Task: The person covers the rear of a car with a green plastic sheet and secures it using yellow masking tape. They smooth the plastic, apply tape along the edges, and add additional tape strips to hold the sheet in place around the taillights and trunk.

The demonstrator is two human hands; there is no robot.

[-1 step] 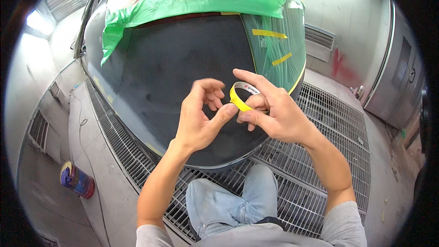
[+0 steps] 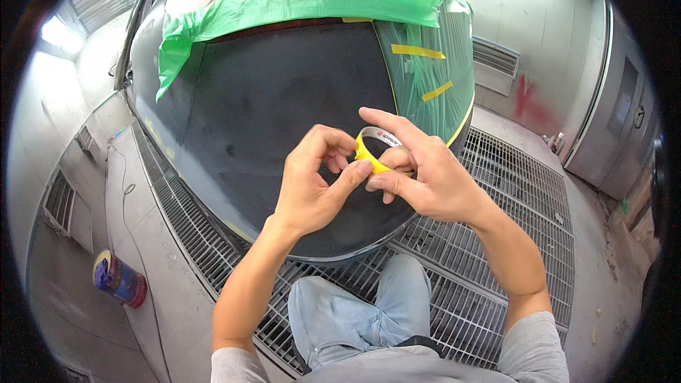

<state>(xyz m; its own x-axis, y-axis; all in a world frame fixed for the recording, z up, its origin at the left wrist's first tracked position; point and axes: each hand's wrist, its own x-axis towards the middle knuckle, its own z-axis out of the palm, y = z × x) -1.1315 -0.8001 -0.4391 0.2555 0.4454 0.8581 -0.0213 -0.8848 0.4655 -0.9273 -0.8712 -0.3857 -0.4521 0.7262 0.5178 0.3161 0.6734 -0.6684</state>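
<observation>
A narrow roll of yellow masking tape [image 2: 363, 151] with a white core is held up in front of a dark car panel [image 2: 269, 92]. My right hand [image 2: 440, 174] grips the roll from the right, thumb below and other fingers in and behind the ring, with the index finger stretched above it. On the roll's left side, the thumb and index finger of my left hand [image 2: 305, 188] pinch the tape's yellow outer face. The other left fingers curl inward. Whether a loose tape end sits in that pinch is too small to tell.
Green masking film [image 2: 312, 0] covers the car above the panel, and yellow tape strips [image 2: 418, 51] hold film on its right. Metal floor grating [image 2: 511, 191] surrounds my knees. A stained can [image 2: 120, 280] and a cable [image 2: 131, 220] lie left. A grey door [image 2: 621, 113] stands right.
My left index finger has moved right and down onto the tape roll, closing the gap to the thumb. The right hand and the roll have barely moved.
</observation>
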